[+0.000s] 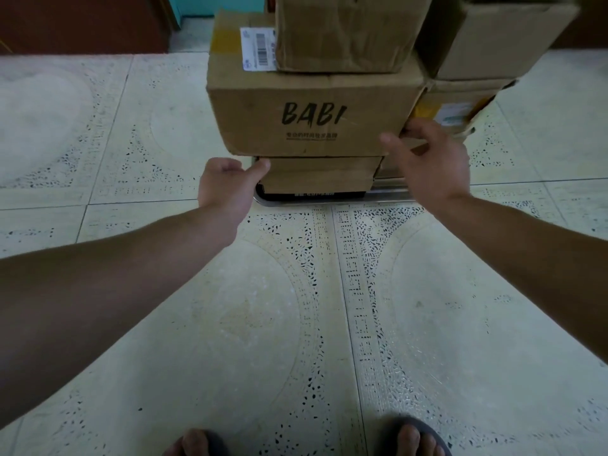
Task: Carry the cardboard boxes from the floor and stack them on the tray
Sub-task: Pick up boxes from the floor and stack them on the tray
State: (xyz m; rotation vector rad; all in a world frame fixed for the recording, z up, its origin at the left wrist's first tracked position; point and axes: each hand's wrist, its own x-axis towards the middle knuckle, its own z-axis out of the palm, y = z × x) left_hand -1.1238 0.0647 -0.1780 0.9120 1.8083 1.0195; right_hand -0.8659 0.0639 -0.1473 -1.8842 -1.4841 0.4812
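Note:
A stack of cardboard boxes stands on a metal tray (pixel 391 195) on the tiled floor. The box marked BABI (pixel 312 106) lies on a flatter box (pixel 320 174); a creased box (pixel 345 31) sits on top. More boxes (pixel 493 37) are piled at the right. My left hand (pixel 227 185) is by the flat box's left corner, fingers curled, thumb touching the corner. My right hand (pixel 427 159) hovers at the BABI box's lower right corner, fingers spread, holding nothing.
Pale patterned floor tiles (pixel 279 324) stretch between me and the stack. My feet in sandals (pixel 414 439) show at the bottom edge. A dark red-brown cabinet (pixel 82 21) and a teal wall strip stand at the back left.

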